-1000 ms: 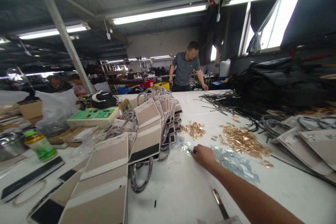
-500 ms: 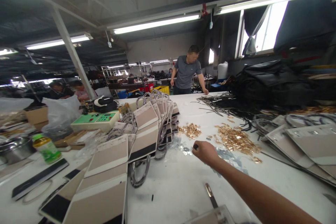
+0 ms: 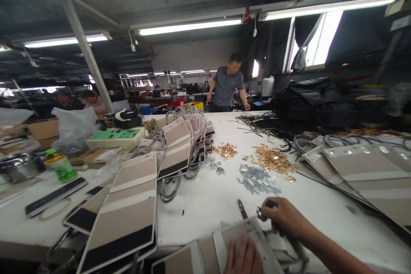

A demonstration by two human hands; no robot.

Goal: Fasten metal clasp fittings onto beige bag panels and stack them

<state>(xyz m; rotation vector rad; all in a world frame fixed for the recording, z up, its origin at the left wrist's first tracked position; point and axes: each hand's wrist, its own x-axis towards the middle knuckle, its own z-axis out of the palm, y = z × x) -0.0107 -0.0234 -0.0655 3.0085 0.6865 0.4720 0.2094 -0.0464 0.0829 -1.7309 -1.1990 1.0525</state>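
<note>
My left hand (image 3: 244, 257) lies with outstretched fingers on a beige and white bag panel (image 3: 205, 248) at the table's near edge. Beside the panel's upper right corner, my right hand (image 3: 282, 216) is closed, a small silver metal plate (image 3: 259, 213) with holes showing at its fingertips. Something dark also shows in that fist, its kind unclear. A dark strap with a metal end (image 3: 242, 209) sticks out past the panel's top edge. Farther off lie a heap of silver metal plates (image 3: 258, 180), a few more silver pieces (image 3: 220, 170) and two heaps of gold-coloured metal fittings (image 3: 274, 159) (image 3: 225, 150).
Overlapping beige bag panels with wrapped handles (image 3: 131, 197) fill the left side; more panels (image 3: 359, 167) lie at right. Black cords (image 3: 257, 124) and a green-topped machine (image 3: 115, 137) stand farther back. A bottle (image 3: 61, 166) is at far left. A person (image 3: 227, 87) stands across the table.
My right hand has come back from the silver pieces toward me, now with a metal plate at its fingertips. My left hand has come into view on the panel, which shows more.
</note>
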